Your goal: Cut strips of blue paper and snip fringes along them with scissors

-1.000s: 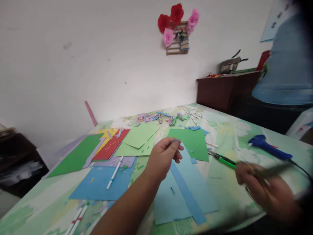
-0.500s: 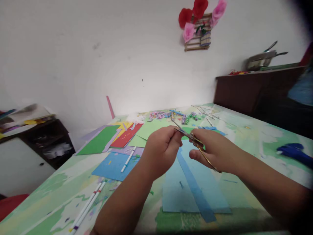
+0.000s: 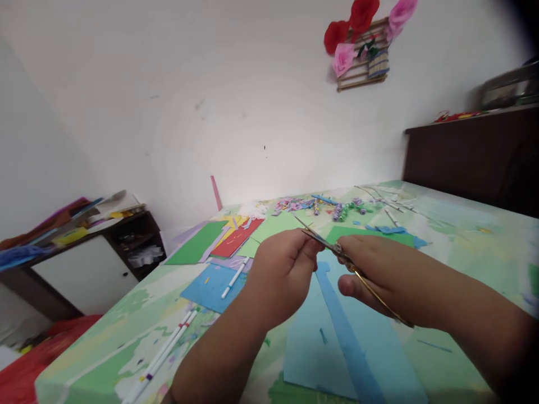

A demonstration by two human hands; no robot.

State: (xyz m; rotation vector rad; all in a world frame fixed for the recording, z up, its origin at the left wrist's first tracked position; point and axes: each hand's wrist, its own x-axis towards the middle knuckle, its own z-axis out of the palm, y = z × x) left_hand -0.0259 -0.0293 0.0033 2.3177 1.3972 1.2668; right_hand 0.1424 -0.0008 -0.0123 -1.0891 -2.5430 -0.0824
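My right hand (image 3: 379, 269) grips a pair of scissors (image 3: 330, 244) with gold-coloured handles, thumb on one side and fingers on the other. The blades point left, parted at the tips, and pass by the fingertips of my left hand (image 3: 283, 275). That hand is closed in a pinch; whatever it holds is hidden behind the fingers. Under both hands lies a light blue sheet (image 3: 309, 342), with a darker blue paper strip (image 3: 345, 331) slanting across it. A small blue scrap (image 3: 323, 335) rests on the sheet.
To the left are a blue sheet (image 3: 202, 286) with a white marker (image 3: 234, 278) on it, a red sheet (image 3: 239, 238), a green sheet (image 3: 197, 244) and more markers (image 3: 168, 348). Behind lie paper scraps (image 3: 292, 205) and curled paper pieces (image 3: 343, 210). A dark cabinet (image 3: 471, 157) stands right.
The view has swung left, so the table and wall items sit further right and more of the left shelf shows. Both hands keep nearly the same pose around the scissors.
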